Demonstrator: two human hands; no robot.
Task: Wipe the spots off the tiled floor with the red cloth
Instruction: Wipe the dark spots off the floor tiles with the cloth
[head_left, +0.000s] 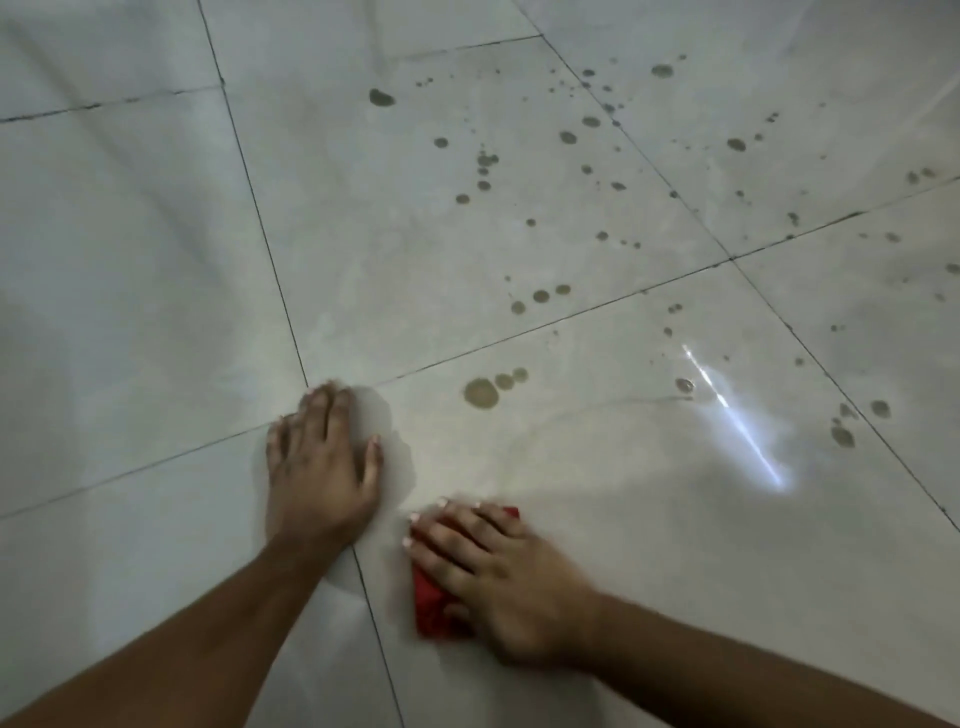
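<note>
Red cloth (435, 603), long axis toward spots (481, 392) | right hand (498, 577) flat atop, fingers straight | left hand (319, 462) beside, spread on pale tiled floor (130, 260)

cloth (441, 603) under right hand (498, 577), spots (480, 392) beyond.

Most of the red cloth (439, 605) is hidden under the right hand (498, 582); only a strip on its left side and a small corner past the fingers show. The fingertips of both hands look blurry. The left hand (322, 467) covers the spot where four tiles meet. Both arms are cut off by the bottom edge. The far spots (587, 122) are too small and smeared to count.
</note>
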